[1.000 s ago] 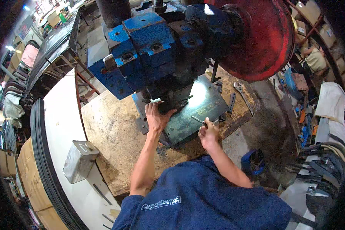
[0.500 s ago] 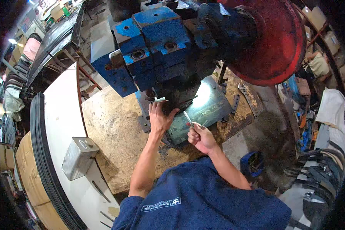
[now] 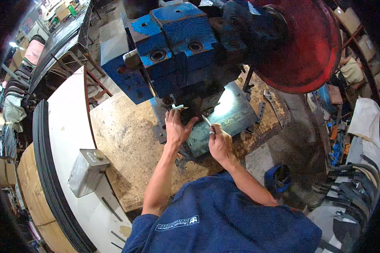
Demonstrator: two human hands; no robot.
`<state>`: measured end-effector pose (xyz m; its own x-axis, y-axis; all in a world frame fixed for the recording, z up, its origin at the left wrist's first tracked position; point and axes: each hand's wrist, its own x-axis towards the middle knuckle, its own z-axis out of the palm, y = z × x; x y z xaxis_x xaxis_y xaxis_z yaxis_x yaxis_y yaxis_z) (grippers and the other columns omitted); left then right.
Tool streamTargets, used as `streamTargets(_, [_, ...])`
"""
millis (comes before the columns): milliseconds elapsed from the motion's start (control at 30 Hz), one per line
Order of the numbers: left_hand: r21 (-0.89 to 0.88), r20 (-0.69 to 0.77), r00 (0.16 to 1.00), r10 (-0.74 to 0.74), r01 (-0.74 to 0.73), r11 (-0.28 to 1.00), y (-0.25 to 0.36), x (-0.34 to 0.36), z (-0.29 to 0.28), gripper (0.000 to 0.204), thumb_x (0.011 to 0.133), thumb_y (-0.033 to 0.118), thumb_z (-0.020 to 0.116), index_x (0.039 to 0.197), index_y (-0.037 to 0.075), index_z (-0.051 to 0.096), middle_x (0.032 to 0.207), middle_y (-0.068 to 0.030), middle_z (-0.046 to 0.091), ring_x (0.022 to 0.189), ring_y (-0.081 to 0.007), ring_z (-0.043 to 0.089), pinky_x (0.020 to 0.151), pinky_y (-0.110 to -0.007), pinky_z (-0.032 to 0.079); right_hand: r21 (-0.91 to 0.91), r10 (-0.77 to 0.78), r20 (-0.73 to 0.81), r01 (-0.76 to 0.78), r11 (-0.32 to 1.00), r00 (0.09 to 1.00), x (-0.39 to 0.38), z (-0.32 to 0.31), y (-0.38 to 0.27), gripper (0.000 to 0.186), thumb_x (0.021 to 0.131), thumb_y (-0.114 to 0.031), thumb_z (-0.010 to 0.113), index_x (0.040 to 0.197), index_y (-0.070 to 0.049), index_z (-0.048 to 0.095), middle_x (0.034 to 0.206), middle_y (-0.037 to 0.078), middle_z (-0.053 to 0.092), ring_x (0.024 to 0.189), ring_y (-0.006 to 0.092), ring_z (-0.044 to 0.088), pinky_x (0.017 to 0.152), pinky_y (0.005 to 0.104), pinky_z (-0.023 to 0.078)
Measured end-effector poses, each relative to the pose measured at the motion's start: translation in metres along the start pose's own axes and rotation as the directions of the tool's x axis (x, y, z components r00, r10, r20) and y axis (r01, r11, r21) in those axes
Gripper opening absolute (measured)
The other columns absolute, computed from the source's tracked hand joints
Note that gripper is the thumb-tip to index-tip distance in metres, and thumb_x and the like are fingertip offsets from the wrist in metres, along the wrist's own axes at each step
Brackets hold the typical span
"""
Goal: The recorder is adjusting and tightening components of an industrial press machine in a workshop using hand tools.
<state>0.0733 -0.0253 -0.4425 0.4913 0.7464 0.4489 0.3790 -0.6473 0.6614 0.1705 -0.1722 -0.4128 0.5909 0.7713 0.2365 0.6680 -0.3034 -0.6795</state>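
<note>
Under the blue machine head (image 3: 181, 25), my left hand (image 3: 178, 128) rests with fingertips against a small white piece (image 3: 177, 107) at the dark lower part, thumb spread away from the fingers. My right hand (image 3: 220, 141) is closed on a slim silver rod-like tool (image 3: 207, 121), its tip angled up-left toward the dark opening near my left thumb. Beneath both hands lies a greenish metal plate (image 3: 236, 128), with a bright lit patch toward the back. What sits inside the opening is too dark to make out. An adjustable wrench (image 3: 271, 101) lies right of the plate.
A red flywheel (image 3: 308, 50) overhangs the worn workbench (image 3: 118, 122). At left are a white panel (image 3: 65, 109), a metal can (image 3: 86, 173) and stacked dark strips (image 3: 50, 168). A blue round object (image 3: 278, 179) sits below right, beside draped straps (image 3: 352, 181). Someone (image 3: 350, 69) is partly visible behind at right.
My right hand has moved left and up with the tool, turned over, and brought the tip near the opening. My left hand stays at the white piece, shifted only slightly in view.
</note>
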Motion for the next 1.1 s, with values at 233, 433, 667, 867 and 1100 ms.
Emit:
streamTargets(233, [-0.005, -0.008, 1.000, 0.000, 0.000, 1.000, 0.005, 0.003, 0.000, 0.052, 0.069, 0.041, 0.075, 0.097, 0.000, 0.061, 0.093, -0.0168, 0.057, 0.089, -0.0363, 0.050, 0.080, -0.045, 0.042, 0.227, 0.045, 0.048, -0.055, 0.972, 0.998, -0.001, 0.034, 0.042, 0.014, 0.092, -0.015, 0.049, 0.094, -0.001, 0.052, 0.063, 0.011, 0.053, 0.059, 0.0317, 0.055, 0.056, 0.0428, 0.044])
streamTargets(433, [-0.006, -0.043, 0.999, 0.029, -0.030, 1.000, 0.001, 0.001, 0.001, 0.050, 0.070, 0.040, 0.075, 0.097, 0.000, 0.061, 0.092, -0.0169, 0.057, 0.088, -0.0364, 0.050, 0.079, -0.044, 0.042, 0.292, 0.345, 0.072, -0.350, 0.890, 0.936, 0.001, 0.015, -0.004, 0.022, 0.091, -0.022, 0.054, 0.093, -0.002, 0.047, 0.065, 0.013, 0.053, 0.060, 0.0316, 0.057, 0.056, 0.0433, 0.044])
streamTargets(667, [0.003, -0.044, 0.999, 0.017, -0.017, 1.000, 0.006, 0.002, -0.002, 0.052, 0.069, 0.040, 0.076, 0.097, 0.000, 0.060, 0.093, -0.0166, 0.057, 0.087, -0.0357, 0.050, 0.078, -0.044, 0.042, -0.080, -0.046, -0.006, 0.045, 0.996, 0.999, 0.003, 0.002, -0.004, 0.021, 0.090, -0.023, 0.054, 0.090, -0.003, 0.050, 0.070, 0.021, 0.057, 0.065, 0.0444, 0.056, 0.055, 0.0492, 0.044])
streamTargets(867, [0.000, -0.057, 0.998, 0.032, -0.032, 0.999, 0.002, 0.001, 0.002, 0.052, 0.069, 0.040, 0.077, 0.097, 0.000, 0.060, 0.092, -0.0163, 0.056, 0.086, -0.0354, 0.050, 0.077, -0.044, 0.042, 0.708, 0.424, 0.469, -0.617, 0.345, 0.775, 0.001, 0.024, 0.004, 0.028, 0.096, -0.030, 0.047, 0.080, -0.007, 0.051, 0.049, 0.004, 0.044, 0.040, 0.0185, 0.046, 0.039, 0.0316, 0.036])
streamTargets(1100, [-0.002, -0.052, 0.998, 0.037, -0.037, 0.999, 0.003, 0.001, 0.001, 0.052, 0.069, 0.040, 0.076, 0.097, 0.000, 0.060, 0.091, -0.0165, 0.056, 0.086, -0.0360, 0.050, 0.077, -0.045, 0.041, 0.516, -0.023, 0.773, -0.649, -0.559, 0.634, 0.006, 0.010, 0.003, 0.036, 0.098, -0.038, 0.039, 0.085, -0.008, 0.054, 0.051, -0.006, 0.019, 0.041, 0.0076, 0.016, 0.040, 0.0238, 0.014])
